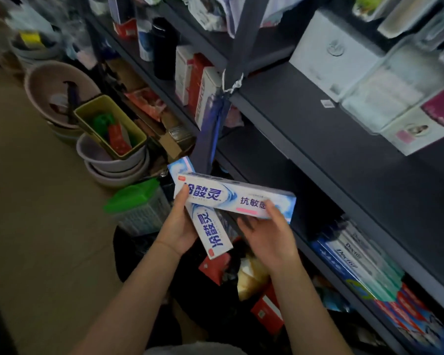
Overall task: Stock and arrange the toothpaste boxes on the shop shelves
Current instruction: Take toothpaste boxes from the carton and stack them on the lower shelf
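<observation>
Two white-and-blue toothpaste boxes are held crossed in front of the dark shelving. My left hand (178,224) grips the lower toothpaste box (210,230), which points away from me, and its thumb rests on the left end of the upper toothpaste box (231,194). My right hand (265,233) holds the right end of that upper box, thumb on its front face. The upper box lies crosswise on top. Below my hands a black bag (215,278) holds several red boxes and other packs. The lowest shelf (344,290) on the right carries stacked blue and red toothpaste boxes (362,262).
The middle shelf board (305,114) is bare at its front, with white and pink boxes at its right. Red-and-white boxes (198,83) stand on the shelf further left. On the floor at left are stacked plastic basins (113,162), a yellow bin (108,124) and a green-lidded basket (139,206).
</observation>
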